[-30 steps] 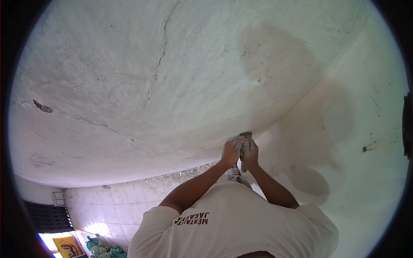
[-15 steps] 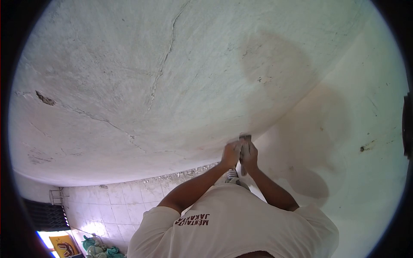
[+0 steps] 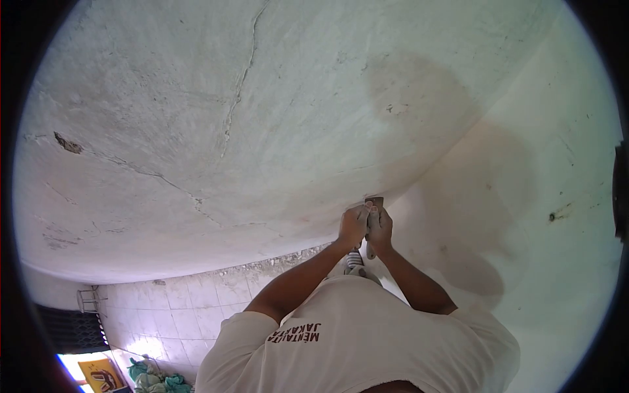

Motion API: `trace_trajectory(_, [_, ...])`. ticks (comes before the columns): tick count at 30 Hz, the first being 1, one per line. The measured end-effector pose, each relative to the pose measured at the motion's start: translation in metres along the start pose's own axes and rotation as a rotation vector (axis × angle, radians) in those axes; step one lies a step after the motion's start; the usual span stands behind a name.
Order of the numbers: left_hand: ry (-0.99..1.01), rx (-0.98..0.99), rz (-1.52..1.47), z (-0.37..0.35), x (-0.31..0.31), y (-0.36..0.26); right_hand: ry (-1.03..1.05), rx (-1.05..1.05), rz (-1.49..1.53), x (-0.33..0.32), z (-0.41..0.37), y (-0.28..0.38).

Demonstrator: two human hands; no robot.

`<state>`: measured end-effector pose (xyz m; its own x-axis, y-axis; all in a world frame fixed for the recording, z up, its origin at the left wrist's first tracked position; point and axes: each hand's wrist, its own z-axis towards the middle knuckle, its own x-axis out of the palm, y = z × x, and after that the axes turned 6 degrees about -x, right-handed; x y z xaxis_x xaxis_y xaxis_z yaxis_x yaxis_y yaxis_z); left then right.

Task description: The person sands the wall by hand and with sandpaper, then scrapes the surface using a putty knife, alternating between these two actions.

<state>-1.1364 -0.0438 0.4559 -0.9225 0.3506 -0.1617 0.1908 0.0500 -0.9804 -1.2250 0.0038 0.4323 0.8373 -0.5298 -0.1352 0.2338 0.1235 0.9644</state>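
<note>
Both hands are together near the corner where the cracked wall [image 3: 295,150] meets the smoother wall [image 3: 550,177] on the right. My right hand [image 3: 379,230] is closed round a scraper [image 3: 374,200]; its flat blade shows above the fingers and its handle end below them. My left hand [image 3: 354,224] presses against the scraper from the left side, fingers closed, thumb close to the other thumb. The blade is at the wall surface by the corner.
Rubble [image 3: 275,262] lies along the foot of the wall on the tiled floor [image 3: 190,308]. At the lower left are green cloths or bags [image 3: 147,376], a yellow item [image 3: 100,374], a dark shutter-like panel [image 3: 69,329] and a small metal rack [image 3: 88,300].
The blurred hands now look sharper, and the scraper blade sits slightly higher with more of it showing. The view of the wall has shifted a little.
</note>
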Motion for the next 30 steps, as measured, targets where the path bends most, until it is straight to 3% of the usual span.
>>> trace_trajectory(3, [0.054,0.002,0.119,-0.007,0.007,0.021,0.054,0.13,-0.021,-0.012,-0.017,0.001])
trace_trajectory(6, [-0.042,0.17,-0.018,0.01,0.006,0.005,-0.027,-0.032,-0.022,0.001,0.007,0.022])
trace_trajectory(7, [0.027,0.032,0.026,0.009,0.001,-0.007,-0.087,-0.138,0.017,0.006,0.01,-0.003])
trace_trajectory(10, [0.069,-0.129,-0.022,0.001,0.001,-0.007,0.004,0.118,0.006,-0.004,0.001,0.003])
trace_trajectory(14, [0.002,0.084,0.107,-0.009,0.013,0.029,-0.024,-0.033,-0.017,-0.009,-0.017,-0.013])
trace_trajectory(15, [-0.113,0.236,-0.022,0.0,0.019,0.03,-0.025,-0.129,-0.102,-0.007,-0.008,-0.016])
trace_trajectory(17, [-0.013,0.085,-0.019,0.007,0.006,0.013,0.005,-0.027,-0.015,-0.003,0.005,-0.014])
trace_trajectory(19, [-0.008,0.072,0.0,0.01,0.005,0.014,0.019,0.111,0.095,-0.001,0.003,0.005])
trace_trajectory(23, [-0.014,0.016,0.099,-0.008,0.013,0.024,-0.016,-0.062,-0.011,-0.002,-0.004,0.007])
trace_trajectory(26, [-0.204,0.38,-0.07,0.012,0.016,0.019,-0.066,-0.259,-0.08,0.006,0.011,0.015])
trace_trajectory(27, [0.016,0.056,0.037,0.009,-0.003,-0.014,-0.05,-0.044,0.019,0.006,0.012,0.025])
trace_trajectory(30, [0.022,0.069,-0.005,0.001,-0.002,-0.012,0.02,0.102,0.027,-0.004,0.003,0.017])
